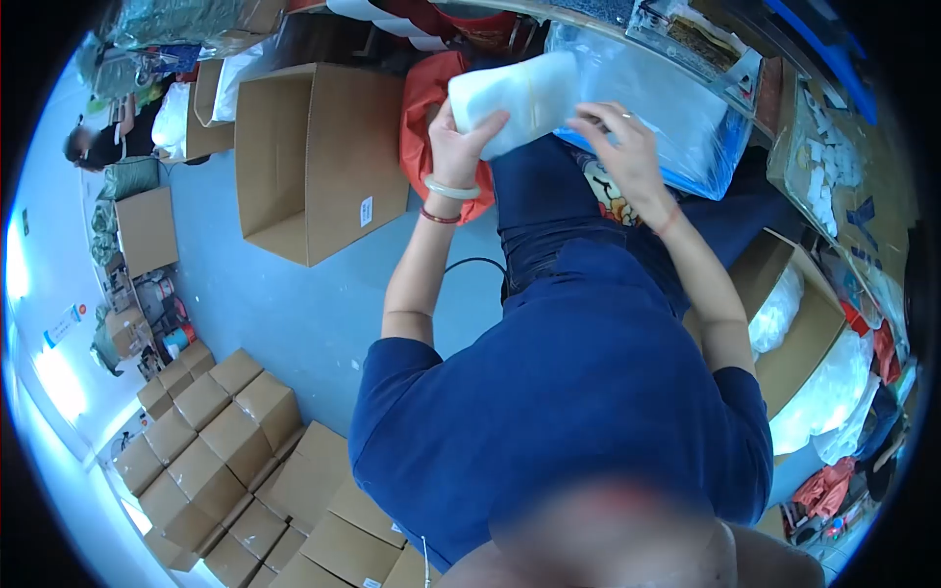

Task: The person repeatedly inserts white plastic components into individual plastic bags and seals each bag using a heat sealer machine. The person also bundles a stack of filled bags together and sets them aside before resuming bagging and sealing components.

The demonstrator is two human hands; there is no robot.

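Observation:
My left hand (463, 145) is closed on a flat white bundle of what look like thin plastic bags (515, 103), with its thumb on top. A narrow yellowish band crosses the bundle. Close to the bundle's right edge is my right hand (627, 152), fingers bent and slightly apart, with nothing visible in them. Behind it lies a pile of clear plastic bags (647, 93) with a blue lower edge. A red-orange bag or cloth (417, 113) hangs behind my left hand.
A large open cardboard box (338, 167) stands to the left. Stacked cartons (211, 451) fill the lower left. Another open box (814, 358) with white plastic is at right, below a cluttered table (843, 176). Another person (103, 142) is at far upper left.

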